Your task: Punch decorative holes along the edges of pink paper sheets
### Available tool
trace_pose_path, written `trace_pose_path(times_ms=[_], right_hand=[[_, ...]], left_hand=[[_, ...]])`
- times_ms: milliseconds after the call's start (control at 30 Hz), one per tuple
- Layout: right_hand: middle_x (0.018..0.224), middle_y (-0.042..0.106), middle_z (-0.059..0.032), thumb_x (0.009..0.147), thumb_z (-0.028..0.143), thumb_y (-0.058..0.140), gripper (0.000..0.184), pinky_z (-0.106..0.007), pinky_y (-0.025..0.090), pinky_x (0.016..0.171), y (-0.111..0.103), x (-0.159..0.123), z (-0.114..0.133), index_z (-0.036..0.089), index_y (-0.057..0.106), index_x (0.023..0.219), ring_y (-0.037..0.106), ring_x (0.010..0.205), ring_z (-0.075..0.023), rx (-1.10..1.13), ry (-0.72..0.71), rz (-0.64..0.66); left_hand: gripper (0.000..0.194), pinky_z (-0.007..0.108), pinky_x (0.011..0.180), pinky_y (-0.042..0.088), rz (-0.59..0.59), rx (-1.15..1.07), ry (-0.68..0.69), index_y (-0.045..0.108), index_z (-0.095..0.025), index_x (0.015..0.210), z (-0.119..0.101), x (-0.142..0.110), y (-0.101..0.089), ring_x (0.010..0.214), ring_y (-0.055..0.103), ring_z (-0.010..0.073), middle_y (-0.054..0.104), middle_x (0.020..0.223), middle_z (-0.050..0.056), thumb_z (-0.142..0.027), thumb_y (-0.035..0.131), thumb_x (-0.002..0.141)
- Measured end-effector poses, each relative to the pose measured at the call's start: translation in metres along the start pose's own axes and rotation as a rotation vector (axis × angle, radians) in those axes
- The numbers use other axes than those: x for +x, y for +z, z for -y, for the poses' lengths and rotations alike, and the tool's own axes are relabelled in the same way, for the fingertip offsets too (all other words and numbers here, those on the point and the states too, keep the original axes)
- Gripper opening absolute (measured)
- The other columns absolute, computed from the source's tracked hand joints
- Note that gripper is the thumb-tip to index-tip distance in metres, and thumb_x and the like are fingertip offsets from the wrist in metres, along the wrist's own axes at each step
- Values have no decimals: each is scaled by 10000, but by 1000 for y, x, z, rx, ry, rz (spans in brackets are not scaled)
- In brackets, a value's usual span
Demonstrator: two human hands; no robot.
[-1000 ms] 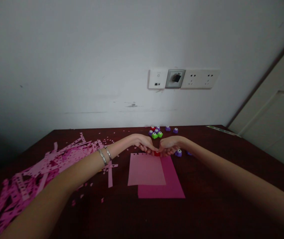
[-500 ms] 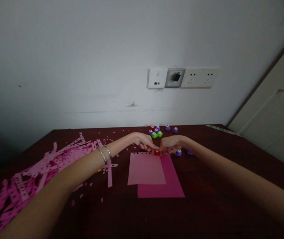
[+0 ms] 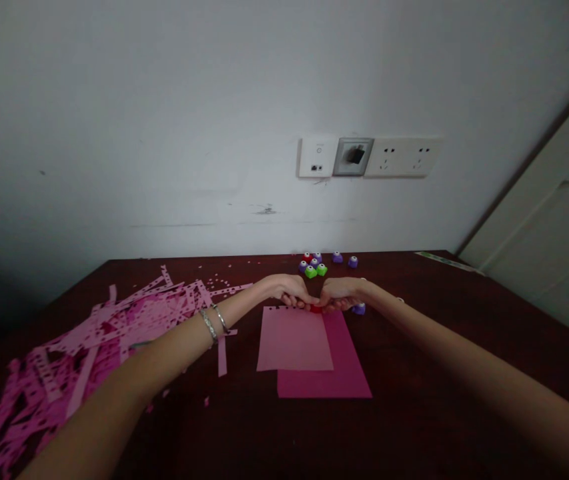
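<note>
Slightly lower now, the hands (image 3: 293, 291) mostly cover the bright-red punch (image 3: 316, 309).

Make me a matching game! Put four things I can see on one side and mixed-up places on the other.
1. light pink sheet
2. bracelets
3. heap of paper strips
4. two green gadgets

A. around the left arm
B. in the cluster near the wall
C. partly over the darker pink sheet
D. on the left side of the table

Right pairs: 1-C, 2-A, 3-D, 4-B.
</note>
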State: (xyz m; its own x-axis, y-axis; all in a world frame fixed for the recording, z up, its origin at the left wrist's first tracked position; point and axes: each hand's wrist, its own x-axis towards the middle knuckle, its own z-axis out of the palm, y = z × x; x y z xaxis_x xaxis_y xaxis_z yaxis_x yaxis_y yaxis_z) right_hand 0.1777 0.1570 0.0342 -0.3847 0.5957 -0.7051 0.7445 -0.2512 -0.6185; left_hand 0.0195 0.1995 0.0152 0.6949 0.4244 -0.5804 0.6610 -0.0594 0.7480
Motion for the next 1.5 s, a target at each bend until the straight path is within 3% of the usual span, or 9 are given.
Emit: trace_pose_path(times_ms=[200,367,433,500,567,667,800,933,1500], right_hand=[[476,512,23,741,272,568,208,-144,294,342,6,-10,-11,116,581,603,418,357,-33,26,-28,-161],[493,515,11,724,485,595,367,-155,356,359,14,-21,-20,130,559,636,462,389,-53,39,-102,-279],[511,531,3,729,539,571,410,-165,383,369,16,-28,-20,138,538,648,470,387,-55,47,-129,-321],[514,543,-5,741,563,546,429,-177,397,369,16,-34,-20,144,523,651,477,380,-62,25,-139,-360],[518,554,-10,738,539,564,398,-186,402,364,15,-35,-21,148,531,670,493,387,-75,-42,-162,-433],[643,613,-34,718,437,622,295,-193,414,383,16,-27,-27,150,582,777,534,462,-97,-156,-297,-567],[895,636,-78,720,357,613,331,-228,444,494,23,-13,-36,148,602,976,573,627,-134,-305,-529,-706],[902,640,-72,730,252,575,264,-252,438,581,30,-11,-37,147,631,966,568,672,-144,-431,-625,-671],[737,631,-29,677,138,589,225,-219,403,522,25,-10,-38,140,646,894,538,599,-121,-402,-634,-615]], left_hand=[[469,227,403,189,-173,50,122,574,-147,608,1,-17,14,412,319,56,465,529,-10,-614,614,622],[464,242,478,312,-464,349,186,579,-140,628,-1,-33,32,486,419,88,495,549,5,-575,474,752],[424,260,553,362,-582,518,210,604,-135,712,-2,-44,49,598,492,128,553,651,42,-499,410,810],[362,305,676,399,-685,689,203,607,-128,886,-2,-57,71,801,531,194,588,877,103,-418,399,824],[411,385,828,371,-737,863,179,551,-99,1070,1,-69,96,1027,467,286,532,1090,173,-395,422,816],[694,467,954,270,-665,979,76,357,-48,1298,10,-78,127,1242,253,388,326,1345,247,-532,416,804],[802,489,1014,176,-554,970,44,180,-98,1393,21,-79,141,1322,53,378,101,1454,208,-652,225,816],[825,496,1014,176,-468,912,24,133,-125,1407,22,-80,137,1325,45,375,85,1457,201,-684,168,802],[791,482,1007,186,-500,929,11,138,-137,1407,21,-82,140,1321,86,376,96,1457,194,-662,187,817]])
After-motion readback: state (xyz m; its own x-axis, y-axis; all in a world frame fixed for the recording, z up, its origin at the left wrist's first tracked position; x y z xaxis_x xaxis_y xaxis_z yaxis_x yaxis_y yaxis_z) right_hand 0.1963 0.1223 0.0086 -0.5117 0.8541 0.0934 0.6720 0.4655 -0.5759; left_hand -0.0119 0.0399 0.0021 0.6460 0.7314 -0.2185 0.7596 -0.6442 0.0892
